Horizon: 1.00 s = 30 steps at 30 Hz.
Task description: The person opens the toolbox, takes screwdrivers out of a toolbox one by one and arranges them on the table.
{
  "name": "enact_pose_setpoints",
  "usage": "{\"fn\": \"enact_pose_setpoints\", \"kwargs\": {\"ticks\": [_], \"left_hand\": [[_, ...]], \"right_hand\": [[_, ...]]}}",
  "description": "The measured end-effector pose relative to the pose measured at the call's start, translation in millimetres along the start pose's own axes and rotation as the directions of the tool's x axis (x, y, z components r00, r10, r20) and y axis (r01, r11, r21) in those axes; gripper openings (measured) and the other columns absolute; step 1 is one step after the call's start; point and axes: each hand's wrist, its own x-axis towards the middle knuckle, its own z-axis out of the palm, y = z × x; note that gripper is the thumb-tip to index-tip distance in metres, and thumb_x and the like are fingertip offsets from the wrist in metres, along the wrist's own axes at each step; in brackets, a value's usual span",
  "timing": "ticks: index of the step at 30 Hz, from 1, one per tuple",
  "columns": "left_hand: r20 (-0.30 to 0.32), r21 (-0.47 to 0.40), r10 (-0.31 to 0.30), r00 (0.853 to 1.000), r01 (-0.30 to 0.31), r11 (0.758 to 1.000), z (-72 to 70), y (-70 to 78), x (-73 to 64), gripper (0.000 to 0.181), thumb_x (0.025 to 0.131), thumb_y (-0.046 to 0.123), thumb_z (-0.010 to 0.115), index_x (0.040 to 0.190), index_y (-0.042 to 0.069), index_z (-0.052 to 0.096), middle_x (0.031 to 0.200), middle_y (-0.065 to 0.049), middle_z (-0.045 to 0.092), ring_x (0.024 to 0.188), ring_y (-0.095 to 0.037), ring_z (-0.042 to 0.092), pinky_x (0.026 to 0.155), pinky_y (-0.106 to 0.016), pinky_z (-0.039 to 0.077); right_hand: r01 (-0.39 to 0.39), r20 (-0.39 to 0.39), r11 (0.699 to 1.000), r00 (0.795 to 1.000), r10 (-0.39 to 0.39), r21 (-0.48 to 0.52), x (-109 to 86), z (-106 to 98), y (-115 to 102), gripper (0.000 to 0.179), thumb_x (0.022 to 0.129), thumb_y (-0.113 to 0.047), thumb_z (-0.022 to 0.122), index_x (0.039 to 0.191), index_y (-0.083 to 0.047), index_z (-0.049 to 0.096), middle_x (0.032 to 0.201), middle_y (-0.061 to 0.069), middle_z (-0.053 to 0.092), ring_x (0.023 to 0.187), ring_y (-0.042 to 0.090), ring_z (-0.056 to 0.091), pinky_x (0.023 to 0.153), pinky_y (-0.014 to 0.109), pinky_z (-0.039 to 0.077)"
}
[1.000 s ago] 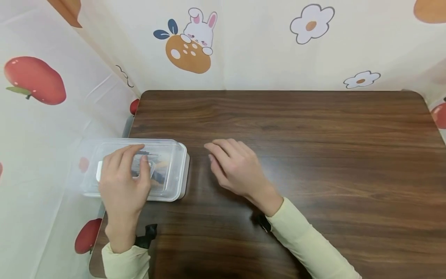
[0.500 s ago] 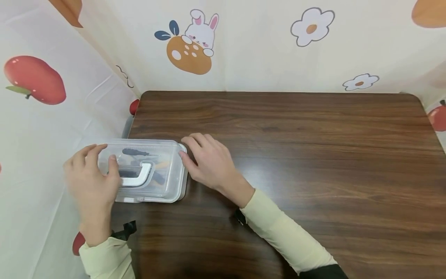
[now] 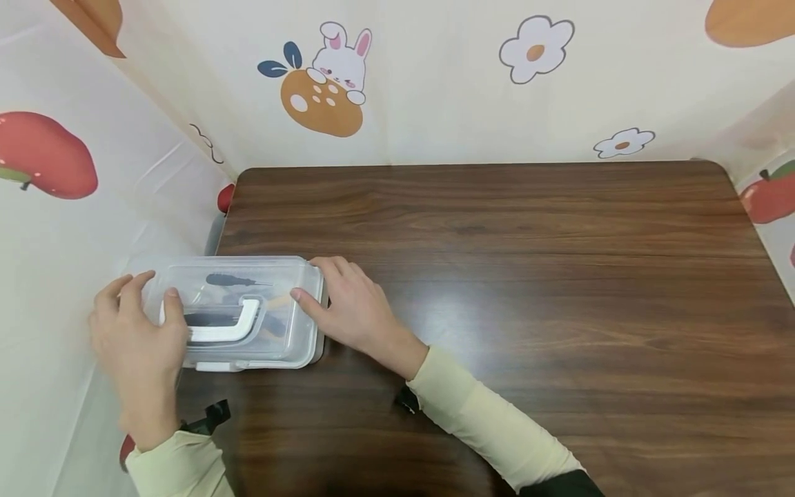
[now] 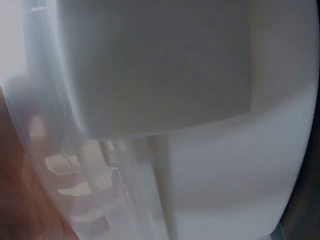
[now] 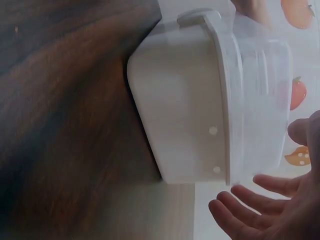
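A storage box with a clear lid and white base sits at the table's left edge. Its lid carries a white handle, and a dark screwdriver shows through the plastic. My left hand is at the box's left end, thumb and fingers spread in a loose curve. At the opposite end is my right hand, its thumb over the lid and its fingers by the far corner. In the right wrist view, those relaxed fingers stand apart beside the lid. The left wrist view is filled by the white box wall.
The brown wooden table stretches away to the right of the box. A printed cloth hangs along the back, and another closes off the left side, near my left hand.
My left hand has moved left from above the lid to the box's left end, uncovering the handle. My right hand has come left from the table to the box's right end.
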Motion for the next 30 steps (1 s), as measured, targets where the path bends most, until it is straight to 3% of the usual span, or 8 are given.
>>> {"fn": "enact_pose_setpoints", "kwargs": {"ticks": [8, 21, 27, 30], "left_hand": [[-0.038, -0.024, 0.055, 0.998, -0.056, 0.998, 3.3, -0.3, -4.3, 0.046, 0.102, 0.027, 0.056, 0.141, 0.004, 0.063, 0.151, -0.024, 0.051, 0.139, -0.049, 0.044, 0.116, -0.066, 0.029], [-0.016, -0.016, 0.09, 0.996, -0.09, 0.996, 5.3, 3.3, -3.2, 0.048, 0.103, 0.028, 0.054, 0.142, 0.001, 0.06, 0.152, -0.027, 0.048, 0.139, -0.052, 0.042, 0.114, -0.067, 0.029], [-0.027, 0.007, 0.12, 0.992, -0.12, 0.993, 8.7, 12.8, -7.3, 0.048, 0.102, 0.027, 0.055, 0.14, 0.0, 0.061, 0.15, -0.028, 0.05, 0.135, -0.055, 0.045, 0.11, -0.069, 0.032], [-0.036, 0.007, 0.131, 0.991, -0.131, 0.991, 12.4, 18.0, -10.3, 0.046, 0.102, 0.027, 0.057, 0.139, 0.0, 0.063, 0.149, -0.028, 0.052, 0.132, -0.055, 0.047, 0.108, -0.07, 0.034]], "right_hand": [[-0.048, -0.04, 0.992, 0.998, 0.054, 0.119, -6.3, 10.9, -4.2, 0.059, 0.103, -0.053, 0.058, 0.149, -0.016, 0.051, 0.146, 0.005, 0.058, 0.128, 0.024, 0.064, 0.097, 0.045, 0.059], [-0.084, -0.097, 0.962, 0.989, 0.113, 0.259, -12.6, 17.0, -7.4, 0.058, 0.102, -0.046, 0.061, 0.15, -0.015, 0.05, 0.15, 0.005, 0.055, 0.119, 0.029, 0.069, 0.097, 0.045, 0.059], [-0.05, -0.151, 0.952, 0.984, 0.1, 0.301, -18.5, 15.6, 0.9, 0.055, 0.103, -0.04, 0.062, 0.149, -0.012, 0.05, 0.144, 0.007, 0.056, 0.098, 0.019, 0.069, 0.081, 0.031, 0.06], [-0.042, -0.15, 0.933, 0.983, 0.102, 0.358, -23.0, 13.5, 7.4, 0.055, 0.104, -0.038, 0.062, 0.15, -0.012, 0.049, 0.143, 0.007, 0.055, 0.101, 0.015, 0.068, 0.081, 0.026, 0.061]]}}
